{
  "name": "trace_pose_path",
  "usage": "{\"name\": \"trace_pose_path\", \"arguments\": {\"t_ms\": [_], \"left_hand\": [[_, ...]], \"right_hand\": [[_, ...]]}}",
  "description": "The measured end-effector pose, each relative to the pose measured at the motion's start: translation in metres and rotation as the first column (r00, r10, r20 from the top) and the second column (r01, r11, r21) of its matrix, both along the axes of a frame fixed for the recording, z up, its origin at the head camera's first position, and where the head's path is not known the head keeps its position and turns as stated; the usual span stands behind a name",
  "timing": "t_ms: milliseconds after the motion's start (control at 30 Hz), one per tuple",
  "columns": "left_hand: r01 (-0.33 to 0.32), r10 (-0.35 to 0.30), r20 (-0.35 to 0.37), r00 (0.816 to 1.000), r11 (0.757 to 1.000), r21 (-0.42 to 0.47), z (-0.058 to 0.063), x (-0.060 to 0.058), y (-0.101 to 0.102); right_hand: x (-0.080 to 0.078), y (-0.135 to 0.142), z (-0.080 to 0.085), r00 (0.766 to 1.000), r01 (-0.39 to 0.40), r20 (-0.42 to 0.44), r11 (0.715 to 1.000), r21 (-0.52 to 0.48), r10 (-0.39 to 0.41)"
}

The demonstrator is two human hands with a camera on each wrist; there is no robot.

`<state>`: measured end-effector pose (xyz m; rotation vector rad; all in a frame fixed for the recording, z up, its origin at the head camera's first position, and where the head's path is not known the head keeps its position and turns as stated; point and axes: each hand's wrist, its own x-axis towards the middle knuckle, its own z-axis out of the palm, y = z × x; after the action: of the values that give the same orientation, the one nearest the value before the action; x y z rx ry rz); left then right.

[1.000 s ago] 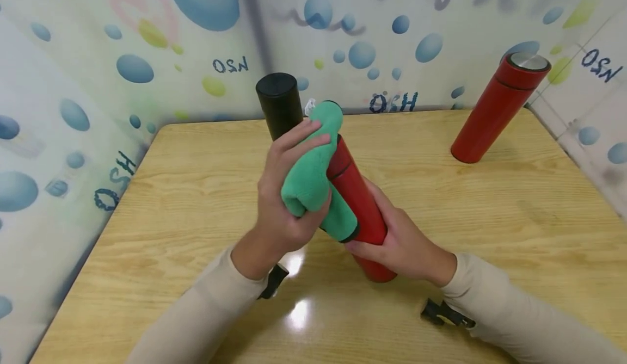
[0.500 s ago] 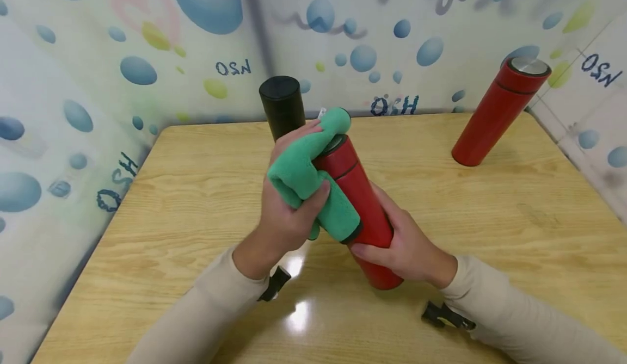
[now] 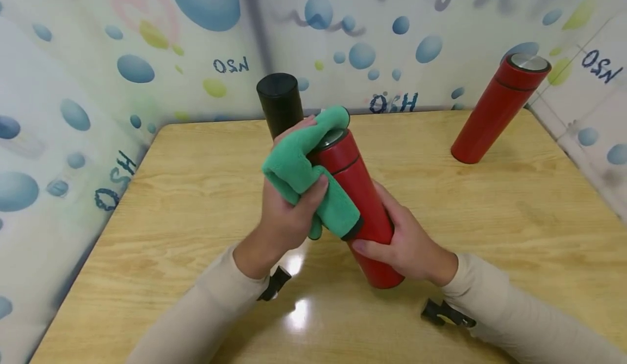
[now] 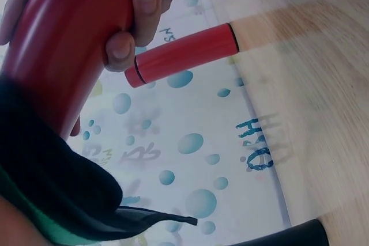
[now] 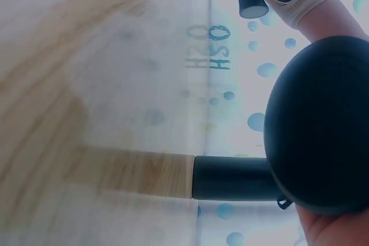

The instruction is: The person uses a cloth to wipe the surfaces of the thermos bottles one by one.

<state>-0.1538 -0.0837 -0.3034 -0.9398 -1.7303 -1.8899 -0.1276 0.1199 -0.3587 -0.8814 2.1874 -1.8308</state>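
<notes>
Tilted above the table, a red thermos flask (image 3: 364, 206) with a silver-topped lid (image 3: 333, 137) is gripped round its lower body by my right hand (image 3: 406, 244). A folded green cloth (image 3: 291, 160) with dark edging is in my left hand (image 3: 284, 220), the thumb pressing on it. The cloth lies against the upper left side of the flask, and one end reaches up beside the lid. Part of the left fingers is hidden behind it. The right wrist view shows the flask's dark round base (image 5: 323, 125) from below.
A black flask (image 3: 280, 103) stands upright behind my left hand, partly covered by it. Another red flask (image 3: 497, 113) stands at the back right of the wooden table (image 3: 196, 190). A patterned wall (image 3: 313, 43) borders the table's far edge.
The cloth has shifted left and down off the lid, so the silver top now shows. The held flask has come slightly to the right. My right hand keeps its grip.
</notes>
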Motion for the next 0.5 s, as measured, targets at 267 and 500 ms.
{"name": "trace_pose_path", "arguments": {"t_ms": [267,500], "left_hand": [[-0.200,0.191,-0.238,0.952,0.980,-0.014,-0.0040,-0.0033,-0.0023],[-0.200,0.188,-0.180,0.966,0.978,-0.053,-0.0021,-0.0041,-0.0035]], "right_hand": [[-0.0012,-0.0006,0.0023,1.000,-0.007,-0.019,0.998,0.056,0.008],[-0.0003,-0.0015,0.0052,1.000,0.030,-0.002,0.995,0.097,-0.030]]}}
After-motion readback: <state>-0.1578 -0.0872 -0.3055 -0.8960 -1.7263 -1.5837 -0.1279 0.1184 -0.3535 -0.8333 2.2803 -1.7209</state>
